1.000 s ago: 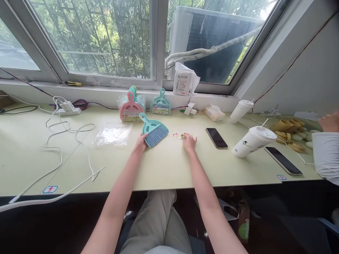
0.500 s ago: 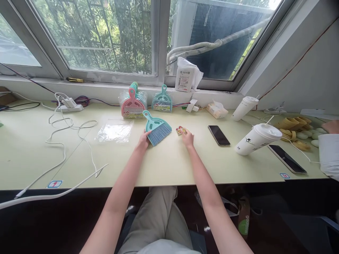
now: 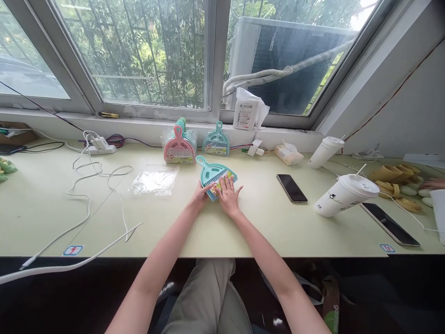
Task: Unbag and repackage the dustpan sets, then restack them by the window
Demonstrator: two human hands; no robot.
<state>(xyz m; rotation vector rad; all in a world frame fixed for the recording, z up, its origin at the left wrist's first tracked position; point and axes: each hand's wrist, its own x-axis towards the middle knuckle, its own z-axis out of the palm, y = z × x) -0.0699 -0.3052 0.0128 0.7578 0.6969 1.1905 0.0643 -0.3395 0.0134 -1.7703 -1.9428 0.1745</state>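
Note:
A teal mini brush [image 3: 210,172] lies on the pale green table [image 3: 243,222] in front of me, handle pointing away to the left. My left hand [image 3: 200,195] grips the brush's near left edge. My right hand [image 3: 229,195] lies flat with spread fingers on the bristles, pressing a small colourful label [image 3: 220,186] against them. The label is partly hidden under my fingers.
A clear plastic bag [image 3: 155,179] lies left of the brush. Packed pink dustpans [image 3: 178,148] and a teal set [image 3: 216,142] lean at the window sill. Two phones [image 3: 292,188], two white cups [image 3: 345,195], white cables [image 3: 100,178]; another person's hand [image 3: 434,183] far right.
My right hand picked the small label off the table and carried it left onto the brush bristles. The left hand stayed on the brush. The camera shifted slightly.

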